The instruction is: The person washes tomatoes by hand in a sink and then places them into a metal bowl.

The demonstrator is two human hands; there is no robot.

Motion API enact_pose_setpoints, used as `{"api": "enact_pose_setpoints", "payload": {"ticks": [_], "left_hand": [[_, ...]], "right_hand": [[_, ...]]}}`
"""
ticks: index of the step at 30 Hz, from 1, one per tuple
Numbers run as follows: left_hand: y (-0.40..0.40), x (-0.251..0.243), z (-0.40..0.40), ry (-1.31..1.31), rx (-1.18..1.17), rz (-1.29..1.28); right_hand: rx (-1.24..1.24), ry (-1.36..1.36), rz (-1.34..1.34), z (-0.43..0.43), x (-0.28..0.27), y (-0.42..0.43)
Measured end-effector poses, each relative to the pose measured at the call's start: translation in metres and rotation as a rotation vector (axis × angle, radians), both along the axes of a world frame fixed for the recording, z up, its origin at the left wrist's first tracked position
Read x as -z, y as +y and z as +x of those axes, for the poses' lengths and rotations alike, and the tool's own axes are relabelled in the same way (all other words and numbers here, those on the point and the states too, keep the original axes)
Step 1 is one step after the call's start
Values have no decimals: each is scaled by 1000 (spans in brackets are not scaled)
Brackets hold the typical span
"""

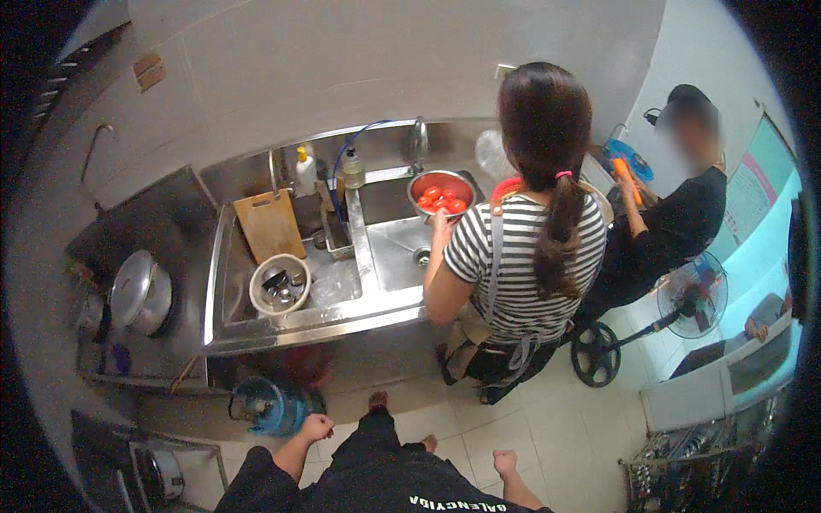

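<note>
My left hand (317,428) is loosely closed at the lower left, above the tiled floor and beside a blue gas cylinder (277,407). Low in the view, my right hand (505,462) is curled into a fist over the floor tiles. Nothing shows in either hand. At the steel sink (391,256) before me, a person in a striped shirt (532,256) holds a metal bowl (473,186) of red tomatoes (441,200). Another person in black (680,205) holds an orange object, perhaps a carrot (626,179).
On the counter stand a wooden cutting board (269,224) and a pale basin (254,292) of metal utensils. A large lidded pot (154,295) sits at the left. A standing fan (693,295) is at the right, above a dish rack (693,465).
</note>
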State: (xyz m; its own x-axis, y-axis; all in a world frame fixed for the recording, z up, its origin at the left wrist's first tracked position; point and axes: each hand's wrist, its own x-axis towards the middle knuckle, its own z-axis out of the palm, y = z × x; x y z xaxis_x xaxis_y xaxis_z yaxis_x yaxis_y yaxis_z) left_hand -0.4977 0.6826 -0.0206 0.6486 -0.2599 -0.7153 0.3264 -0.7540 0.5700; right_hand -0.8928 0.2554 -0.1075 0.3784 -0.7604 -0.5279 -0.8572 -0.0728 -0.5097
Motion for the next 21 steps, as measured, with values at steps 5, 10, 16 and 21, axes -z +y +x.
{"api": "enact_pose_setpoints", "payload": {"ticks": [5, 10, 16, 21], "left_hand": [[-10, -10, 10, -367, 426, 57], [-34, -36, 56, 103, -30, -296], [29, 62, 156, 304, 549, -79], [-7, 118, 192, 235, 553, -21]], "right_hand": [[-129, -210, -59, 3, -43, -14], [792, -644, 1174, -11, -36, -37], [15, 28, 566, -28, -29, 14], [-380, 342, 255, 58, -117, 45]]}}
